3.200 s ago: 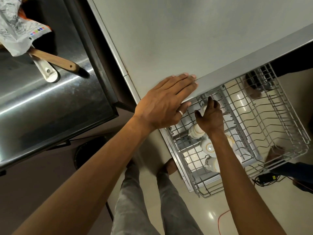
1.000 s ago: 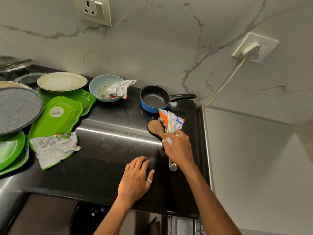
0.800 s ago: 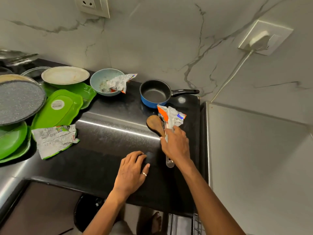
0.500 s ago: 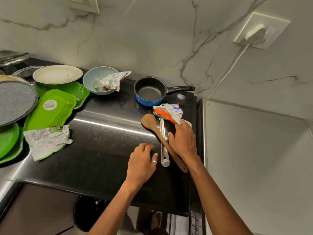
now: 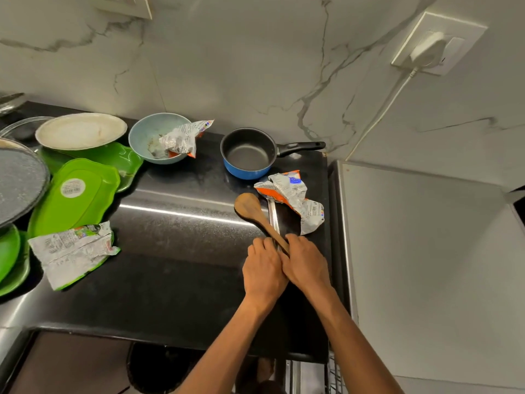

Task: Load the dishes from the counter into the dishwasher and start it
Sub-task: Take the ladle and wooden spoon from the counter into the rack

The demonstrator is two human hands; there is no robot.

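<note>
On the black counter (image 5: 170, 280), a wooden spoon (image 5: 250, 209) and a metal spoon (image 5: 273, 214) lie side by side, bowls pointing away from me. My left hand (image 5: 264, 271) and right hand (image 5: 306, 265) meet over their near ends and hide them. The left hand's fingers curl onto the metal spoon's handle. The wooden spoon's handle runs under the fingers of my right hand, which curl on it. A crumpled orange-and-silver wrapper (image 5: 292, 194) covers the metal spoon's bowl. Behind stands a blue saucepan (image 5: 247, 159) with a black handle.
A pale blue bowl (image 5: 150, 137) holding a wrapper, a cream plate (image 5: 81, 130), green trays (image 5: 74, 194), a grey speckled plate (image 5: 17, 183) and another wrapper (image 5: 71, 248) fill the left. The dishwasher's pale top (image 5: 426, 251) adjoins the counter on the right; a rack sliver (image 5: 335, 376) shows below.
I turned from the dishwasher rack to the counter. My right hand pushed the wrapper back off the spoons, then dropped to their handles. My left hand slid right to join it.
</note>
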